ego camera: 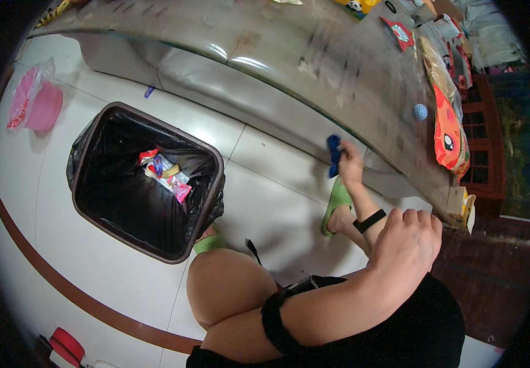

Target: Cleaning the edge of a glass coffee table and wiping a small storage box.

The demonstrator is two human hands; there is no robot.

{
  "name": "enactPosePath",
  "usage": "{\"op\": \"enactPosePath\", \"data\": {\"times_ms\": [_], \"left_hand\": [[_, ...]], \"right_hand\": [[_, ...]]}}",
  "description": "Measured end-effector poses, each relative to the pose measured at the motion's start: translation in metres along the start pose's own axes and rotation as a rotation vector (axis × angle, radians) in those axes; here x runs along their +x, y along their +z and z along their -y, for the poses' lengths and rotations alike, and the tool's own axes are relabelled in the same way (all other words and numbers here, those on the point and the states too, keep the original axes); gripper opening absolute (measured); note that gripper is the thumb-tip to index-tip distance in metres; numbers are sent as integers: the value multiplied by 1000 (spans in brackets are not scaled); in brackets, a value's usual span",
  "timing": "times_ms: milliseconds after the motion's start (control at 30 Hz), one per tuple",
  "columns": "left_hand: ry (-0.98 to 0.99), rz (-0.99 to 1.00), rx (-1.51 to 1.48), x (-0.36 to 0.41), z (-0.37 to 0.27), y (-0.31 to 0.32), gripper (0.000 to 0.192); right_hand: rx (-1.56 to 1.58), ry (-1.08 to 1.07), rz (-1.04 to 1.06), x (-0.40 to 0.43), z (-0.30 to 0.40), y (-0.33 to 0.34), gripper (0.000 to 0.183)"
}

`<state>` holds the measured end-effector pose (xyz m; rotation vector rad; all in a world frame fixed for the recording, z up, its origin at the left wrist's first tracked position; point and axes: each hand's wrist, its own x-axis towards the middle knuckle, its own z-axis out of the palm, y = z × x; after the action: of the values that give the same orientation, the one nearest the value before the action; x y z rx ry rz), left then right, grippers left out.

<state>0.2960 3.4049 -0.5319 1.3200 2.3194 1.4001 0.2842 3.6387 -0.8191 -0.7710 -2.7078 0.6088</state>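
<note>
Below the edge of the table, my right hand (352,165) pinches a dark blue, crumpled-looking item (334,155); blur hides exactly what it is. A black band circles that arm. My left hand (405,237) is nearer the camera, across my body, with its knuckles up and fingers curled. Its palm is hidden, so whether it holds anything cannot be seen. Left of my legs, a brown-rimmed waste bin (222,184) stands on the floor, lined with a black plastic bag (122,216). Several wrappers (166,172) lie inside it.
The table (283,50), under a clear cover, curves across the top. On it are an orange packet (449,133), a spiky blue ball (420,111) and a red wrapper (398,33). A pink container (44,106) in clear plastic and a small blue wrapper (149,92) lie on the tiles.
</note>
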Motion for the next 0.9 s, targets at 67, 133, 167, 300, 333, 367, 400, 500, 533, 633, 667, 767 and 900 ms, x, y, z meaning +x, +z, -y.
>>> {"op": "enactPosePath", "data": {"times_ms": [67, 133, 167, 300, 333, 367, 400, 500, 533, 633, 667, 767, 900], "left_hand": [[8, 31, 33, -5, -2, -5, 8], [77, 47, 45, -5, -11, -6, 8], [87, 36, 20, -5, -13, -4, 8], [55, 58, 42, -4, -2, -2, 8], [53, 41, 58, -6, 1, 0, 8], [59, 39, 49, -4, 1, 3, 8], [67, 42, 58, -2, 0, 5, 9], [44, 65, 81, -6, -4, -2, 9], [73, 78, 50, -4, -6, -3, 9], [87, 74, 55, 2, -3, 2, 9], [66, 74, 67, 2, 2, 3, 9], [17, 31, 99, 1, 7, 2, 9], [6, 34, 99, 0, 6, -10, 11]], "right_hand": [[-205, 127, -130, 17, 1, -11, 29], [-326, 76, -207, 26, -36, -12, 31], [-372, 18, -256, 27, -47, -8, 32], [-107, 16, 37, 11, -7, 34, 30], [-13, 30, 62, 12, -1, 39, 28], [-22, 31, 58, 24, -12, 33, 28], [-40, 185, -23, 41, -23, 25, 28], [-52, 390, -57, 55, 18, 40, 30], [-24, 398, -100, 59, 25, 50, 30], [249, 149, -80, 47, 64, 90, 35], [315, 135, 36, 38, 95, 104, 37], [461, 105, 178, 43, 162, 115, 41], [400, 45, 93, 65, 199, 130, 45]]}}
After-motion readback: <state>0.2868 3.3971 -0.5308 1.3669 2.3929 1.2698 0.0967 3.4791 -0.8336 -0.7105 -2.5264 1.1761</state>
